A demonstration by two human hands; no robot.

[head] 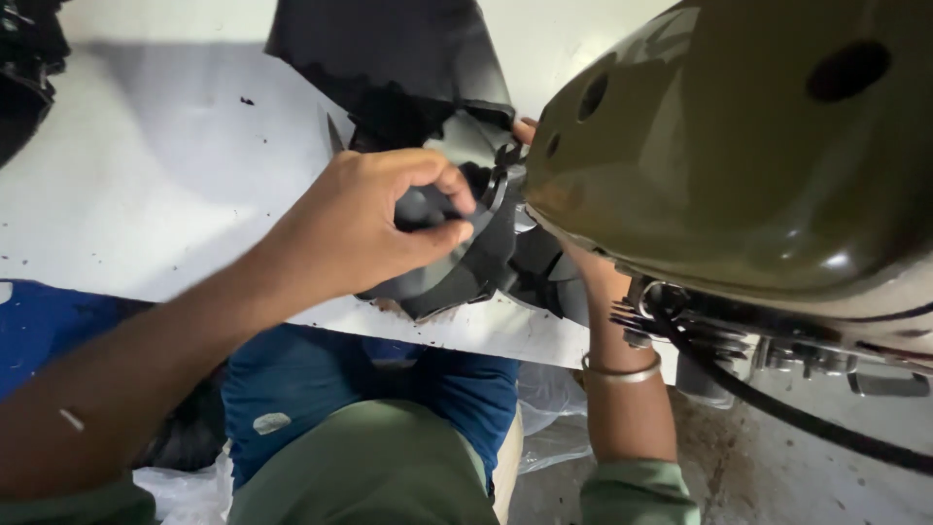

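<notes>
Left hand [374,219] pinches the curved black plastic piece [457,267] between thumb and fingers. It lies at the near edge of the white board [146,185], against the olive-green tank [739,146]. Right hand [583,267] reaches under the tank; grip cannot be told. Advice: keep the pinch low and steady and turn the piece away from the tank's rim. Open room lies toward the board's left side; cable [777,408] crowds the right.

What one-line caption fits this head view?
Left hand pinches a black plastic piece at an olive-green machine housing; right hand mostly hidden.
</notes>
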